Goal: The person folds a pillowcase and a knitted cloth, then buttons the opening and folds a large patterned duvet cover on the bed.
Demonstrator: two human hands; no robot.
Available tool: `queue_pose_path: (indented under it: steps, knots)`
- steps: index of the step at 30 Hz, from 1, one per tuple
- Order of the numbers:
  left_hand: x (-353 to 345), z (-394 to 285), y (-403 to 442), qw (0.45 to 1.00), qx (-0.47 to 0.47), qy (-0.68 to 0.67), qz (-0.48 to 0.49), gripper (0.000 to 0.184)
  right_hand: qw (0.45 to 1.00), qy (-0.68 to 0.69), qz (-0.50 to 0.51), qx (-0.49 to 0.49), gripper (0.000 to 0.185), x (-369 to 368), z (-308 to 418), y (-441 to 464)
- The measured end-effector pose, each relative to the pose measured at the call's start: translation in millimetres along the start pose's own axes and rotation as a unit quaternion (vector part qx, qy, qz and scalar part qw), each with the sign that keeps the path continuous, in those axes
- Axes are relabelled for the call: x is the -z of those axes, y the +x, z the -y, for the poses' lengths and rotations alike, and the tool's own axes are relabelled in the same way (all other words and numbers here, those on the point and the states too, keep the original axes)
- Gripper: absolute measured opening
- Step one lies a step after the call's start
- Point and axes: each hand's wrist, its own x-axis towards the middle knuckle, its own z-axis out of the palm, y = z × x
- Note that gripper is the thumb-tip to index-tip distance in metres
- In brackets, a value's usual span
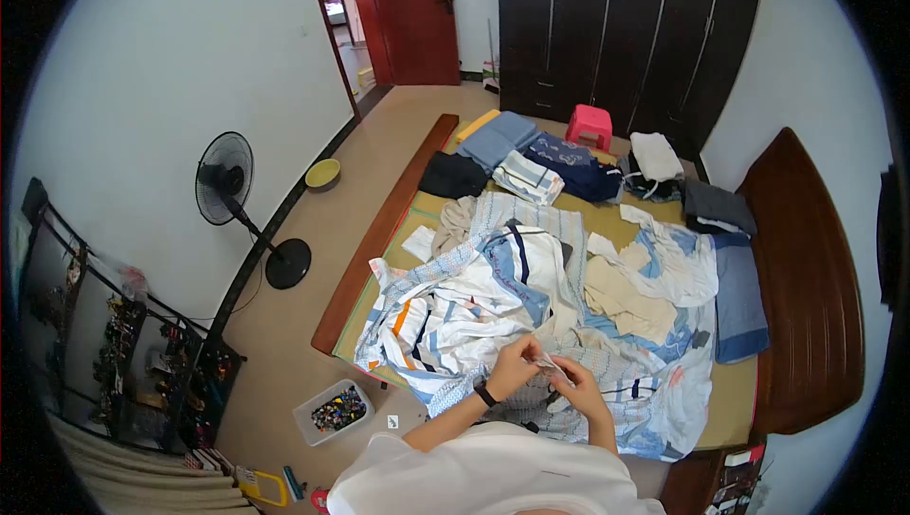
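My left hand (515, 366), with a black band on its wrist, is closed on one side of a small pale, thin item (552, 366). My right hand (578, 390) pinches the item's other side. Its kind is too small to tell; it looks soft, like cloth. Both hands are close together above the near edge of the bed. Below and beyond them lies a rumpled white and blue patterned bedding piece (455, 302). To the right, a beige garment (626, 299) is spread over more crumpled cloth.
Folded clothes, including a blue stack (500, 138) and a white one (656, 156), line the bed's far side. A standing fan (227, 178) is at left. On the floor stand a clear bin (301, 417) of small pieces and a yellow basin (323, 174). A pink stool (591, 123) is behind the bed.
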Motion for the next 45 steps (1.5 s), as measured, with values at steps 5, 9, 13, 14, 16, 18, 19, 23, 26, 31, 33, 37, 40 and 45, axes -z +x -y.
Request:
queue_pose_path:
  steps: [5,9,13,14,16,18,19,23,26,31,33,37,40,45]
  knots:
    - [3.2,3.6,-5.2,0.999,-0.003,0.023,0.028,0.017,1.000,-0.010,0.003,0.017,0.029,-2.3,-9.6,4.7]
    - [17.4,-1.7,-23.7,0.999,0.006,0.033,0.029,0.012,0.994,-0.102,0.044,0.014,0.023,-16.4,-11.5,11.8]
    - [43.5,-11.3,-35.6,1.000,-0.017,0.026,-0.002,0.007,0.896,-0.428,0.105,0.054,0.021,-28.2,-9.6,15.1]
    - [49.9,-15.7,-37.5,0.999,-0.021,0.043,-0.005,0.006,0.895,-0.430,0.106,0.059,0.021,-32.1,-12.5,15.4]
    - [56.0,-18.2,-40.8,0.999,0.020,0.049,-0.010,0.007,0.921,-0.384,0.028,0.066,0.017,-41.6,-23.5,13.5]
    - [57.3,-21.1,-45.4,0.999,0.041,0.028,-0.007,0.012,0.905,-0.421,-0.014,0.060,0.016,-48.1,-38.8,12.4]
    - [56.8,-23.3,-44.3,0.999,0.038,0.030,-0.003,0.012,0.887,-0.456,-0.055,0.049,0.015,-49.5,-46.0,12.4]
    - [57.2,-33.3,-31.0,1.000,-0.002,-0.003,0.013,0.013,0.867,-0.479,-0.125,0.059,0.018,-39.2,-72.9,7.3]
    - [65.0,-49.5,-6.8,0.999,-0.039,-0.027,-0.013,0.014,0.866,-0.449,-0.218,0.030,0.018,-10.0,-126.5,-5.8]
    - [66.8,-137.0,12.7,0.988,-0.097,-0.053,0.109,0.013,0.820,-0.449,-0.340,-0.103,0.014,19.9,-172.5,-28.6]
    - [64.9,-166.6,16.6,0.979,-0.115,-0.028,0.165,0.009,0.818,-0.454,-0.347,-0.075,0.011,17.5,-166.6,-24.8]
    - [71.8,-198.5,34.8,0.975,-0.126,-0.092,0.160,0.012,0.751,-0.545,-0.336,-0.163,0.020,33.9,-267.8,-21.6]
    - [70.7,-241.4,66.0,0.901,-0.430,0.019,-0.045,0.016,0.760,-0.517,-0.335,-0.207,0.019,29.0,-260.3,-47.9]
    - [103.0,-320.3,112.0,0.774,-0.594,0.114,-0.189,0.019,0.738,-0.415,-0.419,-0.329,0.019,32.7,-267.9,-108.7]
